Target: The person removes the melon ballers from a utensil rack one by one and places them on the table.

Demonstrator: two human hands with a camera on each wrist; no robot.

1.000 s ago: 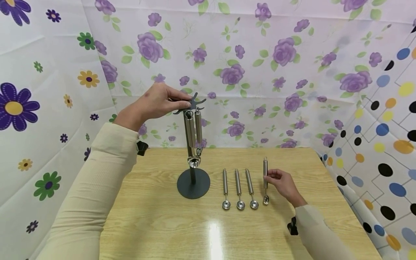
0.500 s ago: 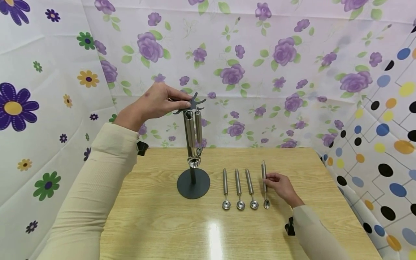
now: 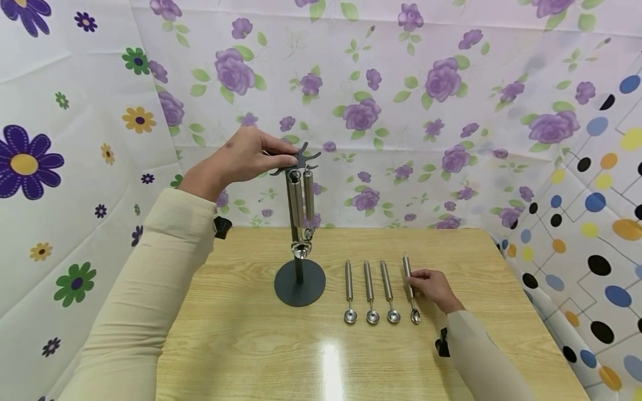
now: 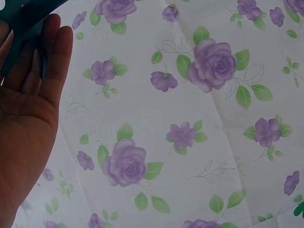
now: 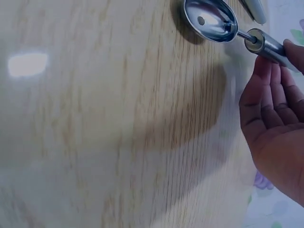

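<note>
Both hands are occupied. From the head, the left hand [image 3: 247, 156] pinches the hooked top of a dark grey metal rack with a round base [image 3: 313, 289], coming from its nine o'clock; long-handled metal spoons [image 3: 297, 203] hang there. Toward four o'clock from the rack's top, the right hand [image 3: 436, 287] pinches a slim silver-coloured metal spoon with a cylindrical handle [image 3: 407, 267], low at the light wood-grained tabletop [image 3: 241, 334]; contact cannot be told. Three similar spoons [image 3: 368, 281] lie in a row at its nine o'clock. Over the last second the held spoon has come nearer the wearer, its handle tipping from twelve slightly toward eleven, which suggests the setting-down stage, beside the row. Its long axis now runs from just short of twelve, the handle end, to just short of six, the bowl, nearly parallel to its closest neighbour.

From the left wrist, fingers wrap a dark rack part toward ten o'clock, before a white rose-printed cloth [image 4: 156, 118].

From the right wrist, the bowl sits toward one o'clock, hollow facing the camera; the handle runs toward four, between thumb and fingertips.
</note>
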